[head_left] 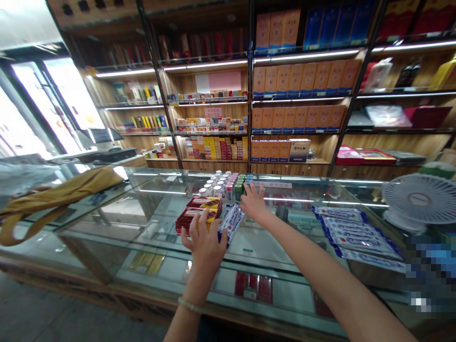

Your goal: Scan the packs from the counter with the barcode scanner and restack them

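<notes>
My left hand (205,240), fingers spread and bent, is at the front of a stack of red-and-yellow packets (190,211). Its thumb side is beside the lower end of some blue-and-white packets (233,219); whether it touches them I cannot tell. Farther right, my right hand (254,204) reaches out with fingers apart, near the upper end of those packets and the small green packs (240,188). Neither hand visibly holds anything. White-topped small containers (215,183) stand in rows behind the stack, with pink-and-white packs (230,191) next to them.
Everything rests on a glass display counter (156,223). More blue-and-white packets (356,232) lie fanned at the right, near a white fan (413,198). A mustard-coloured bag (67,192) is at the left. Shelves of orange boxes (299,78) stand behind.
</notes>
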{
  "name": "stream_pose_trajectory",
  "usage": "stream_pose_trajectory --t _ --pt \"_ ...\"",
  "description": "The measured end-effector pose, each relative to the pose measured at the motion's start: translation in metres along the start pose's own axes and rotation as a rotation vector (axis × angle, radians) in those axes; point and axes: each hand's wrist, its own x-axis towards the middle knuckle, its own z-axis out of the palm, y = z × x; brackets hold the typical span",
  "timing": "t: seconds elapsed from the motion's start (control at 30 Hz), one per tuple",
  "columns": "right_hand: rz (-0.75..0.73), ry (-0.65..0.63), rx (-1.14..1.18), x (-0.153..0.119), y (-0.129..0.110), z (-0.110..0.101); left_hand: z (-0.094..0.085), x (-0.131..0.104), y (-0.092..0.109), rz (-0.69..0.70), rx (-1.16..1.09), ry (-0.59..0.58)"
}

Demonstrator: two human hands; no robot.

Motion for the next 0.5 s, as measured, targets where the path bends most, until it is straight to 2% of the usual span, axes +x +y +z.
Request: stream_pose_trajectory --t 0.33,0.5 --pt "-0.019 -0.012 0.049 -0.023 0.031 -0.026 -0.001 0.015 0.012 0.097 0.021 0.021" --pt "0.032 0.046 0.051 -0.036 0.055 -0.046 0.005 0.027 0.027 0.143 -0.020 0.034"
